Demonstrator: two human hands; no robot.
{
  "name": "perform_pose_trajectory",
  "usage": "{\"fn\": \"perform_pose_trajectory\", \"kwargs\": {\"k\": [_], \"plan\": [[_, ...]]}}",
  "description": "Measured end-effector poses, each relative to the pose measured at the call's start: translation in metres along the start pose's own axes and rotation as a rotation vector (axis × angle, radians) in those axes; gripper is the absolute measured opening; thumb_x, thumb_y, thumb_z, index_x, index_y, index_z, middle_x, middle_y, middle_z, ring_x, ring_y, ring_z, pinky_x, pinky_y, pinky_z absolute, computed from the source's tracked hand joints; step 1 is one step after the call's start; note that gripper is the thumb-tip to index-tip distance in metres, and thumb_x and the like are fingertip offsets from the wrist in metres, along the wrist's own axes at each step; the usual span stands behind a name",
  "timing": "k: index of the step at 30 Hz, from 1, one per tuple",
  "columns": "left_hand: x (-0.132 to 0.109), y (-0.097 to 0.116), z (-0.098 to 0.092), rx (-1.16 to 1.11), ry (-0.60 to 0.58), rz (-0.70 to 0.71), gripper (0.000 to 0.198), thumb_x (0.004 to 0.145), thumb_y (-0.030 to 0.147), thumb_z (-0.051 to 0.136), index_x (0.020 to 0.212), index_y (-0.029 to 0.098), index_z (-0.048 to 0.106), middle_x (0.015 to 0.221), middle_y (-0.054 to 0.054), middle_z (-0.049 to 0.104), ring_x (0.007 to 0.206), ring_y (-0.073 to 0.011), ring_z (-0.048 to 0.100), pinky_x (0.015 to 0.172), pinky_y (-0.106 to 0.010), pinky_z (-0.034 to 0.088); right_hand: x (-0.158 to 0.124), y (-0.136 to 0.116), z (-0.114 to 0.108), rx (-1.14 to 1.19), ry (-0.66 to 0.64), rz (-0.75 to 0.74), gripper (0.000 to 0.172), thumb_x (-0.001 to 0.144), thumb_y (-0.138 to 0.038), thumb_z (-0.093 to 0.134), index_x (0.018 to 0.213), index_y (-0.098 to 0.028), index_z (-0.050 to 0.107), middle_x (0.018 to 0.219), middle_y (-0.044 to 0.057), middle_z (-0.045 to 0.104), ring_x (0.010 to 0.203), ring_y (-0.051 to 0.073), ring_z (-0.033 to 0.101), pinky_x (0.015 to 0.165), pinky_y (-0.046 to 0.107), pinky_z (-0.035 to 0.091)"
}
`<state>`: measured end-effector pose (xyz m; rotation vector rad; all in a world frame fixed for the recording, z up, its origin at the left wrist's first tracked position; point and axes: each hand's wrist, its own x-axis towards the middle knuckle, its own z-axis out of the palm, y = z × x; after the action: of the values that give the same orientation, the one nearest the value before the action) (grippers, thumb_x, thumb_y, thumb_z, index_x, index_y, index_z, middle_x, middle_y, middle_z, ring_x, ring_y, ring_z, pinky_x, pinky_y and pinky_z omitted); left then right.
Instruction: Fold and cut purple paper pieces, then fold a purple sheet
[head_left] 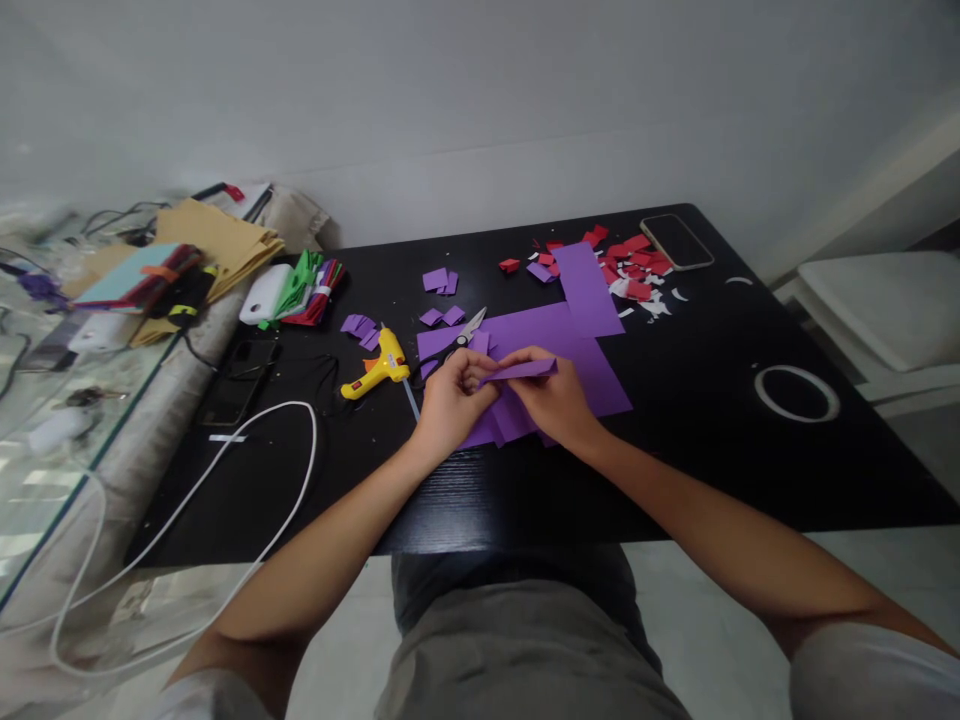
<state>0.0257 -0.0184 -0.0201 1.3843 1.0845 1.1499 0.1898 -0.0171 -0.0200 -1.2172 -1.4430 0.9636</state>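
Head view: folded purple paper strip (534, 370) between both hands, above broad flat purple paper sheet (604, 378); long axis left to right. Left hand (453, 397): fingers pinched on left end. Right hand (556, 402): fingers closed along right part. Both equally near. Just beyond left hand, closest obstacle: dark-handled metal scissors (474, 324). Left: yellow plastic glue gun (381, 366). Far right: red paper pieces (637, 262) on black tabletop (705, 440).

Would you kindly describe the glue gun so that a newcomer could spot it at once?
On the black table, look just left of the left hand. There the glue gun lies beside small purple paper pieces. Its bright yellow body sets it apart from them and the silver-bladed scissors.
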Motion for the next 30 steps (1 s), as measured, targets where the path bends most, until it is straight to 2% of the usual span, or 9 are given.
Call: {"fn": "perform_pose_trajectory", "kwargs": {"k": [7,10,13,21,30], "plan": [[-0.005,0.0,0.003,0.181,0.04,0.051,0.023,0.078,0.014,0.068,0.1,0.02,0.065,0.087,0.001,0.071,0.067,-0.0108,0.058,0.064,-0.024,0.041,0.001,-0.003,-0.001,0.128,-0.006,0.074,0.014,0.079,-0.03,0.072,0.089,-0.022,0.073,0.094,0.005,0.078,0.091,0.023,0.071,0.085,0.038,0.054],[-0.005,-0.001,0.003,0.208,0.047,0.055,0.022,0.078,0.012,0.066,0.099,0.021,0.064,0.087,0.001,0.07,0.07,-0.0119,0.06,0.067,-0.025,0.042,0.0,-0.001,0.0,0.163,0.008,0.105,0.022,0.076,-0.033,0.076,0.093,-0.021,0.071,0.095,0.005,0.077,0.091,0.024,0.071,0.086,0.039,0.055],[-0.005,-0.002,0.001,0.215,0.037,0.049,0.023,0.079,0.013,0.065,0.101,0.021,0.064,0.088,0.001,0.071,0.073,-0.013,0.062,0.07,-0.026,0.043,0.001,0.001,-0.001,0.139,0.003,0.099,0.022,0.076,-0.033,0.076,0.093,-0.021,0.07,0.098,0.007,0.077,0.093,0.024,0.071,0.088,0.04,0.055],[0.005,-0.004,-0.006,0.026,-0.016,-0.076,0.022,0.079,0.026,0.075,0.096,0.018,0.064,0.07,0.004,0.061,0.061,-0.0109,0.054,0.062,-0.023,0.039,0.005,0.007,0.0,0.152,-0.088,0.119,0.01,0.077,-0.027,0.071,0.086,-0.022,0.07,0.088,0.005,0.077,0.088,0.025,0.073,0.084,0.041,0.057],[0.008,0.01,-0.009,-0.061,-0.079,-0.193,0.022,0.076,0.027,0.075,0.093,0.017,0.066,0.057,0.009,0.047,0.051,-0.0078,0.04,0.052,-0.021,0.029,0.005,0.012,-0.001,0.098,-0.05,0.097,0.008,0.077,-0.023,0.069,0.085,-0.022,0.069,0.085,0.004,0.077,0.082,0.025,0.074,0.08,0.041,0.058]]}}
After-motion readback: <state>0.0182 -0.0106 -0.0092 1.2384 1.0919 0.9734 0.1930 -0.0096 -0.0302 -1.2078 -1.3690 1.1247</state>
